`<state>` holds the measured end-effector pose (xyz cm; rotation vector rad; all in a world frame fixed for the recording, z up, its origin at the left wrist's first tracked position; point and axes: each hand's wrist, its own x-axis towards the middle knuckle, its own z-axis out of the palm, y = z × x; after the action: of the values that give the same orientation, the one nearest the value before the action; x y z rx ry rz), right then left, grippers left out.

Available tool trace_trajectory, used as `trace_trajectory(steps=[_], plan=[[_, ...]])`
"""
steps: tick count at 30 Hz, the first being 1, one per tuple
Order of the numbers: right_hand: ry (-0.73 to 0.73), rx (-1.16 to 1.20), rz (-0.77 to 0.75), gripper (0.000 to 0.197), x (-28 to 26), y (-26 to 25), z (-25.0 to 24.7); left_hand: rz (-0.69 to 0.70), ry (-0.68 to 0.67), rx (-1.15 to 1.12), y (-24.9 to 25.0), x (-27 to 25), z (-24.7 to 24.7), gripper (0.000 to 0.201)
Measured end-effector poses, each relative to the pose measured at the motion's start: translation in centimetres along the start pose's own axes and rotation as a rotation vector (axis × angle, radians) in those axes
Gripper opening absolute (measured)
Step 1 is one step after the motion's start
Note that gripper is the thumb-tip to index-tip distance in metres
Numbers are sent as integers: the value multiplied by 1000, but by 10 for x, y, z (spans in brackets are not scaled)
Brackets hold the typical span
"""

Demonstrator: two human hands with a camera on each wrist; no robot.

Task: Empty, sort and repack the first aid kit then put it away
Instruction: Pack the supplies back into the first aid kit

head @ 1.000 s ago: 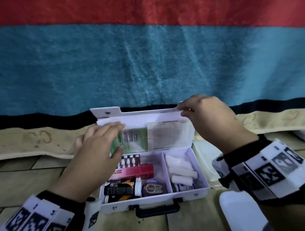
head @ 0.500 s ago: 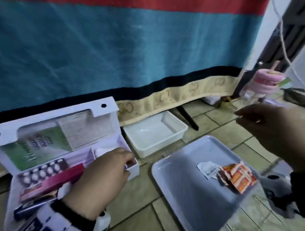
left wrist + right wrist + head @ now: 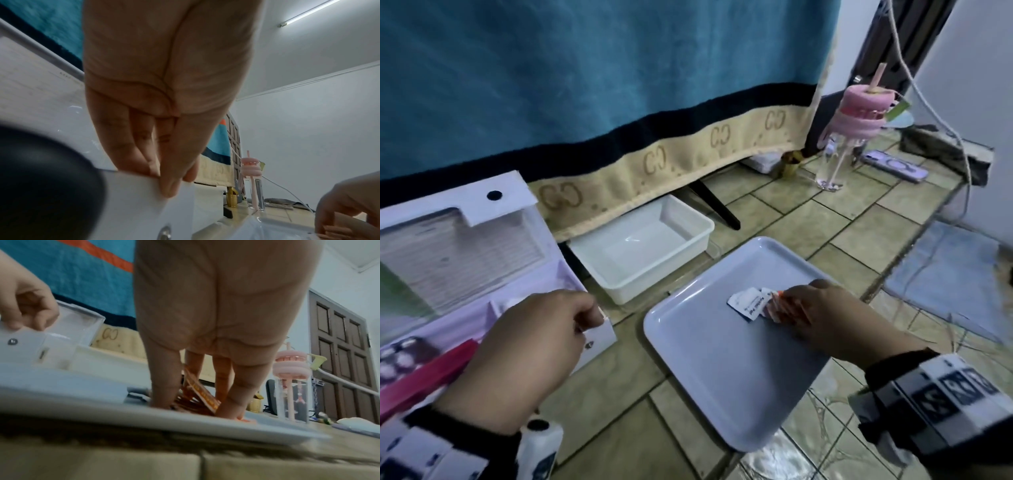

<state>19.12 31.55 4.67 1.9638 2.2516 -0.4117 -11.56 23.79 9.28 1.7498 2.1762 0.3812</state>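
The white first aid kit [image 3: 602,337] lies open at the left on the tiled floor, lid upright. A pink box [image 3: 428,370] and a blister pack [image 3: 400,356] show inside it. My left hand [image 3: 589,318] grips the kit's right front corner, fingers inside and thumb outside [image 3: 174,183]. On the grey-blue tray [image 3: 722,370] lie orange packets [image 3: 774,310] and a white sachet [image 3: 746,303]. My right hand [image 3: 787,306] is down on the tray. In the right wrist view it pinches the orange packets [image 3: 197,389], tilted up between thumb and fingers.
A white plastic tub [image 3: 643,246] stands behind the tray, against a hanging blue blanket. A pink-lidded bottle [image 3: 859,113], a phone [image 3: 893,168] and a white cable lie at the far right. Bare tiles show in front of the kit and tray.
The head view swung right. My right hand left the kit's lid and came down onto the orange packets on the tray. My left hand moved from the lid to the kit's right front corner.
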Motion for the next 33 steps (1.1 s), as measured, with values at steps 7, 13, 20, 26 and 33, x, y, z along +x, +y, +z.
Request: trace_trajectory(steps=[7, 13, 20, 26, 33], plan=[[72, 207, -91, 65, 9, -46, 9, -23, 14, -104, -4, 2, 1, 36], [39, 205, -122, 40, 11, -48, -8, -23, 0, 5, -3, 2, 2, 27], [134, 128, -257, 34, 13, -61, -3, -30, -14, -25, -4, 2, 0, 26], [49, -83, -270, 21, 13, -71, 3, -19, -6, -24, -5, 3, 2, 26], [200, -27, -197, 12, 5, -72, -8, -3, -5, 21, -8, 2, 3, 28]])
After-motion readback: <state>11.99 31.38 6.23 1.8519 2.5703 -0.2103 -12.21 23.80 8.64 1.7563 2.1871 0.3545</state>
